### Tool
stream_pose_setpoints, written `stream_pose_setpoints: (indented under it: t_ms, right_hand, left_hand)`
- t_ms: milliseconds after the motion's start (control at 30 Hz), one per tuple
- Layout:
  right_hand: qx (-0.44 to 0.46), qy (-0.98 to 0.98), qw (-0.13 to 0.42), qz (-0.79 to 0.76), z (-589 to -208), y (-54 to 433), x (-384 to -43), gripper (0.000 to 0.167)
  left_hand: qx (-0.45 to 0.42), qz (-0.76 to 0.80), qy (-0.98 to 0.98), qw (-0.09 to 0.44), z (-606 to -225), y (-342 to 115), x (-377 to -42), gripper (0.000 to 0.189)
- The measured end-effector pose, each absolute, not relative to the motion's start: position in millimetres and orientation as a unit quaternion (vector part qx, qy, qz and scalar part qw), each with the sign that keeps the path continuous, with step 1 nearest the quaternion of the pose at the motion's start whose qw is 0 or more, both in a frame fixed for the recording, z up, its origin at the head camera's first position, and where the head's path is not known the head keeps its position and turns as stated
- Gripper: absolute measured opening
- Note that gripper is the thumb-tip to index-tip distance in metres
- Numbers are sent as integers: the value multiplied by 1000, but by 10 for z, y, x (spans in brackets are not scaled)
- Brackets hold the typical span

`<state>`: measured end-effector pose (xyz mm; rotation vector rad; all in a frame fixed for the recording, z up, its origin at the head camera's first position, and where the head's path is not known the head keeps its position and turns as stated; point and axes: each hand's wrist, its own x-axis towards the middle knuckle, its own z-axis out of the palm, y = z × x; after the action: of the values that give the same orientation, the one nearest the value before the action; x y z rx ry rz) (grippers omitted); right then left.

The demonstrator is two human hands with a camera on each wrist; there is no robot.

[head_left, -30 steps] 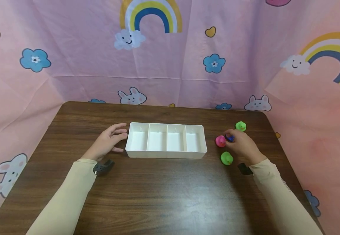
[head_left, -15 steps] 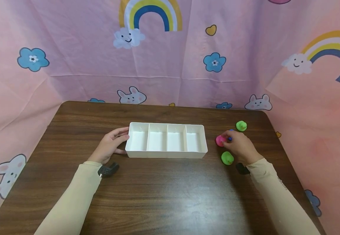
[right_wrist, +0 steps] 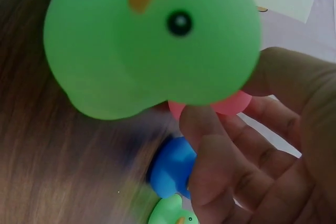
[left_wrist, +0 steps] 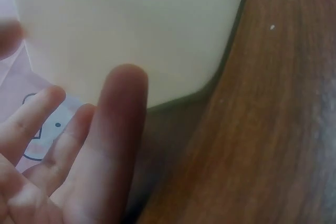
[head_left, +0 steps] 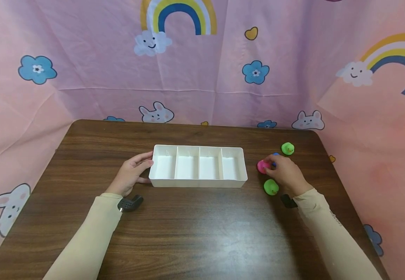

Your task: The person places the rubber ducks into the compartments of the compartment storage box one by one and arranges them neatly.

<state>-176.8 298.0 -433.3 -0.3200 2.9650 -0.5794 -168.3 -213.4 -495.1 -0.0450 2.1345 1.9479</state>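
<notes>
A white four-section tray [head_left: 197, 183] lies across the middle of the table. My left hand [head_left: 128, 174] rests against its left end, thumb at the rim; in the left wrist view its extended fingers [left_wrist: 123, 108] lie along the pale outer wall. Over at the right, my right hand [head_left: 286, 174] pinches a pink rubber duck [head_left: 262, 166] between thumb and fingers. Behind those fingers a blue rubber duck [head_left: 276, 154] is partly hidden. One green rubber duck [head_left: 271, 187] sits just in front of the hand and fills much of the right wrist view.
Farther back on the right stands another green rubber duck [head_left: 288, 148]. The brown wooden table [head_left: 188, 229] has a patterned pink cloth [head_left: 195, 77] hanging behind and beside it. Each wrist carries a dark strap-like device [head_left: 130, 203].
My left hand has moved right and now touches the tray's end. The right hand has shifted left from the blue duck onto the pink one.
</notes>
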Motion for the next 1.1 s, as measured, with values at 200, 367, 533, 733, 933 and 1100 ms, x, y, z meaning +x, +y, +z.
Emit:
stream_pose_setpoints:
  t_ms: [200, 367, 533, 733, 933, 1100]
  right_hand:
    - [-104, 975, 50, -190, -4343, 3023, -1766, 26]
    - [-94, 977, 45, -184, -4345, 3057, -1759, 27]
    - [-102, 975, 48, -192, -4368, 3025, -1763, 29]
    - [-83, 979, 50, -181, -4348, 3044, -1728, 26]
    - [-102, 978, 45, -177, -4330, 3021, -1756, 27]
    - [-106, 979, 19, -172, -4272, 2952, -1754, 29]
  left_hand:
    - [-19, 665, 735, 130, -4941, -2090, -1699, 65]
    - [3, 665, 735, 131, -4958, -2064, -1721, 65]
    - [20, 666, 737, 114, -4981, -2102, -1690, 62]
    - [12, 670, 732, 126, -5029, -2069, -1679, 61]
    - [-6, 666, 737, 116, -5043, -2108, -1683, 62]
    - [0, 660, 742, 115, -5012, -2133, -1691, 64]
